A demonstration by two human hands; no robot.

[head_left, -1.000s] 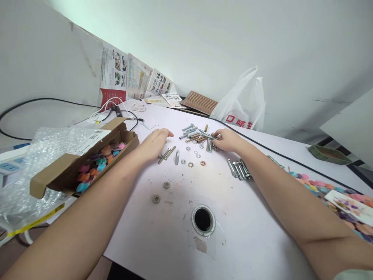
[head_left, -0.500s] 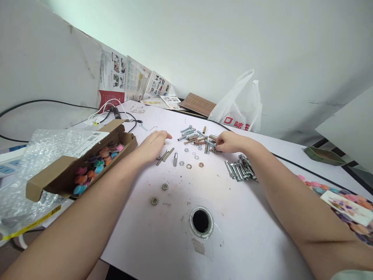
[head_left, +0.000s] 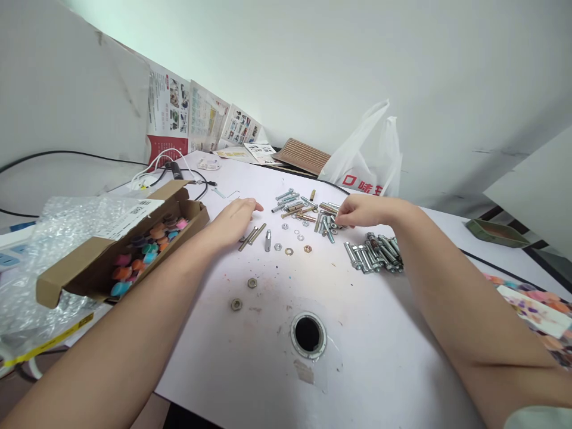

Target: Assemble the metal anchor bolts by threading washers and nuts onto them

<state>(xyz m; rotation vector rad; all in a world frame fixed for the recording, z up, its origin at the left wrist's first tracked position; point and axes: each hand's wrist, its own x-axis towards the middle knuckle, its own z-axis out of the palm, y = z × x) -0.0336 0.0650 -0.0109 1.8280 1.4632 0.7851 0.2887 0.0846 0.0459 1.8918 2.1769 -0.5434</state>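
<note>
My left hand (head_left: 238, 221) rests on the table with its fingers stretched out, beside two brass-coloured screws (head_left: 252, 236). Nothing shows in it. At the right end of a loose pile of bolts and sleeves (head_left: 295, 205), the fingertips of my right hand (head_left: 361, 210) are pinched together; what they hold, if anything, is hidden. A silver bolt (head_left: 328, 230) lies just left of those fingertips. In front of the pile are an upright-pointing silver sleeve (head_left: 268, 241), a hex nut (head_left: 278, 246), a washer (head_left: 289, 251) and a copper-toned nut (head_left: 308, 249).
A heap of silver expansion bolts (head_left: 374, 252) lies below my right wrist. Two larger nuts (head_left: 236, 304) sit nearer me, by a round table hole (head_left: 308, 335). At left stands an open cardboard box (head_left: 71, 262) of coloured caps; a white plastic bag (head_left: 369, 158) is behind.
My right hand has shifted slightly right and up, with its wrist raised. A silver bolt beside its fingertips now lies at a different angle. My left hand stays in place.
</note>
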